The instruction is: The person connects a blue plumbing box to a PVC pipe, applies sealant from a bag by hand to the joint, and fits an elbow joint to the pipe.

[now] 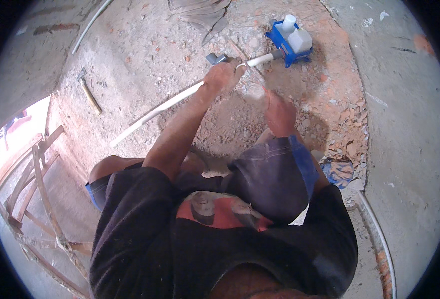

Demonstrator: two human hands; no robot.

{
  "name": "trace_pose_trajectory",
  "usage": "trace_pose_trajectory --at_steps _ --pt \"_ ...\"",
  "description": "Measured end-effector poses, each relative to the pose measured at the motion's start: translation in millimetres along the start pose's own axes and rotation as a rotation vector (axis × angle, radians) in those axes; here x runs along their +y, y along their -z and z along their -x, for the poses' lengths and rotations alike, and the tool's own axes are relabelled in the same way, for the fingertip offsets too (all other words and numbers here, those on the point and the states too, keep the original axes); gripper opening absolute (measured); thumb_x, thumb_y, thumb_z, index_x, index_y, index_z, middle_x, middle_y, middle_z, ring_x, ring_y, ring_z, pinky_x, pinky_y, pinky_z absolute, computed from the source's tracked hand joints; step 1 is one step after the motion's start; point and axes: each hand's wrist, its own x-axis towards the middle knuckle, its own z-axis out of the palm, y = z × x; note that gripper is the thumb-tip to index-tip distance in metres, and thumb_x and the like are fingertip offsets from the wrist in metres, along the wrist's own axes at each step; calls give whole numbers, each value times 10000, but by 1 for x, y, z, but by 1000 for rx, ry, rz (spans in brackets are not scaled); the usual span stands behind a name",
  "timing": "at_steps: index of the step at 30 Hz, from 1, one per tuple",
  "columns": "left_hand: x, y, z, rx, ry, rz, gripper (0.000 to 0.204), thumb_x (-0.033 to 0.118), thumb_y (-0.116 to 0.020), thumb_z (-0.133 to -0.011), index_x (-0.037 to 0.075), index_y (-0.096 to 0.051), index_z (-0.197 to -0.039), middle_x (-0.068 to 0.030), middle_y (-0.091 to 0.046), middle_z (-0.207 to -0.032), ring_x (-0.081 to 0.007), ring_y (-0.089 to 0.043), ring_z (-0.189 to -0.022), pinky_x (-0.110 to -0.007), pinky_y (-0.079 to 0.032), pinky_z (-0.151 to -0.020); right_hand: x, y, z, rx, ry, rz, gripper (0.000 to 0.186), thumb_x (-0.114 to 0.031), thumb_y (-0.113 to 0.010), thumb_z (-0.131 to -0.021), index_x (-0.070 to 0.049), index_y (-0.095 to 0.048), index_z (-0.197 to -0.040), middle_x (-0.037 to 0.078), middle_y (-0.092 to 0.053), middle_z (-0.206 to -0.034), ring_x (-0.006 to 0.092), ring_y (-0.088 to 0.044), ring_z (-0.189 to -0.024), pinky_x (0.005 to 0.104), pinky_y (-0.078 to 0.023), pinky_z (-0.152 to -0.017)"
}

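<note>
Left grip (222, 75): wrapped around a long white plastic pipe (166, 105)
Right grip (281, 113): near the pipe; cannot tell whether it pinches anything
Floor (140, 79): dusty, rubble-strewn
Pipe: slanting across, grey end just beside a blue plastic box (287, 50) with white containers
Tool: wooden-handled hammer (89, 93), left
Fitting: grey angled piece (217, 59) near left grip

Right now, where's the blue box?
In the head view, the blue box sits right of top centre, beyond the right hand, by the white pipe's grey end.
</note>
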Motion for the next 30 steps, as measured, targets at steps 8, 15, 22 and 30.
trace_pose_trajectory --at_steps 8,15,22,30 --pt "2 4 0 -9 -38 -4 458 438 -491 -966 52 -634 -1166 -284 -667 -968 -444 -649 -945 -523 -510 -851 -12 27 5 -131 -123 73 246 -288 -495 -966 -121 -669 -1013 191 -685 -808 407 -665 -763 522 -518 -675" --pt "-4 4 2 -103 0 12 473 466 -456 -979 87 -592 -1227 -255 -649 -1033 -436 -619 -1002 -525 -483 -869 -14 4 -21 -135 24 120 248 -253 -487 -955 -109 -673 -1032 206 -680 -763 404 -674 -695 534 -524 -653" --pt "-3 -16 6 -52 24 31 459 456 -471 -971 85 -594 -1213 -254 -642 -1053 -447 -620 -992 -528 -482 -868 -5 -16 -37 -80 25 116 236 -273 -495 -963 -134 -676 -1024 206 -680 -775 429 -660 -712 547 -512 -645" --pt "-17 -34 5 -13 2 -83 482 479 -457 -975 66 -611 -1171 -260 -647 -1072 -441 -630 -991 -503 -504 -878 -8 4 -26 -206 -45 133 248 -249 -504 -952 -151 -661 -1118 217 -677 -795 433 -658 -732 547 -512 -659"
